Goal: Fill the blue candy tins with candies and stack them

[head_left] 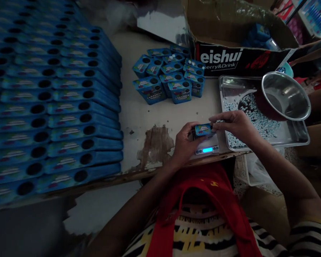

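In the head view, the left hand grips a small blue box from its left side, over a small scale at the near edge of the table. Whether the box rests on the scale or is held just above it cannot be told. The scale's lit blue display faces the person.

The right hand reaches in from the right, its fingers bent and close together at the right end of the small blue box; whether they pinch anything cannot be made out.

Just right of the scale lies a metal tray with many small pale candies spread in it. A metal bowl stands tilted on the tray's far right part, its mouth toward the person.

Farther off, left of the tray, a cluster of blue boxes stands on the table, with a few white pieces on top of some. Beyond the tray is an open cardboard carton with more blue packs inside. Long rows of blue packs fill the left side. The person wears a red apron over a striped shirt.
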`<action>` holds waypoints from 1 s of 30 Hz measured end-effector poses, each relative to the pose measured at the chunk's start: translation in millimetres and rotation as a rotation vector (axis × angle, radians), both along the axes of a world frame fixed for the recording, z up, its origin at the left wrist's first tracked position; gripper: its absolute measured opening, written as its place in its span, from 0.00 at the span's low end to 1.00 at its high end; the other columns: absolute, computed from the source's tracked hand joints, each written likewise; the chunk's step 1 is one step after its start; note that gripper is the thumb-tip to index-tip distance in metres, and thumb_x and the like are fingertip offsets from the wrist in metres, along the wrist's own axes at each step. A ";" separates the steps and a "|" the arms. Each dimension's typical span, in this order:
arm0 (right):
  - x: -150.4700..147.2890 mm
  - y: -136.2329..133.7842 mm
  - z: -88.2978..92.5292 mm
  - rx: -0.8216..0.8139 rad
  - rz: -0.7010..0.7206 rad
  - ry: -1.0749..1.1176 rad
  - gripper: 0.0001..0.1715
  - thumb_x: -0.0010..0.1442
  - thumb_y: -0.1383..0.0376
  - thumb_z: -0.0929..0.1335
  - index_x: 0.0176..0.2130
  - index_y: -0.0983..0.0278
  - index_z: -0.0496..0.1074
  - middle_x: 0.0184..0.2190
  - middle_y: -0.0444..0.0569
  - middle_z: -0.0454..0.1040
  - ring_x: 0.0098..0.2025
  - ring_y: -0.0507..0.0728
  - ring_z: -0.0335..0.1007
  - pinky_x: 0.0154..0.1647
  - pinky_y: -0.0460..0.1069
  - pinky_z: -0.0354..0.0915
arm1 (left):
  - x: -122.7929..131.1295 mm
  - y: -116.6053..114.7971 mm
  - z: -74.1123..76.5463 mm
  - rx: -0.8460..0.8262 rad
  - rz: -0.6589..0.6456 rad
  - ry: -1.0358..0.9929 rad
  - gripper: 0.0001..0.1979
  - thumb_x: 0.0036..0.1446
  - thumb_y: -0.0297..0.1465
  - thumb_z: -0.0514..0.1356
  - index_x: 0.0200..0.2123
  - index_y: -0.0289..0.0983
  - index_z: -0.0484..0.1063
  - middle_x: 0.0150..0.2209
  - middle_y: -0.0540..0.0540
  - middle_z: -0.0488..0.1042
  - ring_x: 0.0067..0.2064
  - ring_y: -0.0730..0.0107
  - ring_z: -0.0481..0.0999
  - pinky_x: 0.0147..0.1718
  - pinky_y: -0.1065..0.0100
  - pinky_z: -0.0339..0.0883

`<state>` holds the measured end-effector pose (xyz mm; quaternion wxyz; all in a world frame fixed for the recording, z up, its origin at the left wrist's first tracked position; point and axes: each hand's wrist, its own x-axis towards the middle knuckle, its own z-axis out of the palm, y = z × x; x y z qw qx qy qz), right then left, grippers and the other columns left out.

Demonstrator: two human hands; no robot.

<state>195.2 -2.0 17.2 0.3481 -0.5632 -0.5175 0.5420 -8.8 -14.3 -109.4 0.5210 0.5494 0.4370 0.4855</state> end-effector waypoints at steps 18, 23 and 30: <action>5.5 -1.2 30.4 -0.063 0.077 -0.104 0.10 0.53 0.66 0.85 0.39 0.60 0.91 0.30 0.46 0.87 0.33 0.58 0.86 0.40 0.52 0.84 | -40.4 10.5 24.6 0.103 -0.082 0.022 0.24 0.61 0.50 0.75 0.52 0.40 0.81 0.50 0.42 0.86 0.53 0.57 0.87 0.59 0.54 0.82; 10.8 -3.0 30.6 -0.004 -0.097 0.015 0.13 0.56 0.62 0.85 0.42 0.62 0.90 0.37 0.49 0.88 0.36 0.56 0.87 0.39 0.49 0.85 | -45.0 8.7 31.0 0.092 -0.008 0.082 0.18 0.63 0.45 0.75 0.48 0.40 0.83 0.47 0.44 0.87 0.50 0.60 0.87 0.55 0.57 0.83; 95.8 -4.9 -21.7 -0.083 -0.469 0.116 0.14 0.56 0.65 0.84 0.42 0.62 0.85 0.35 0.47 0.85 0.33 0.50 0.81 0.33 0.43 0.79 | -61.4 7.8 38.4 0.114 0.091 0.138 0.14 0.62 0.43 0.77 0.47 0.44 0.84 0.46 0.47 0.87 0.48 0.62 0.87 0.54 0.59 0.83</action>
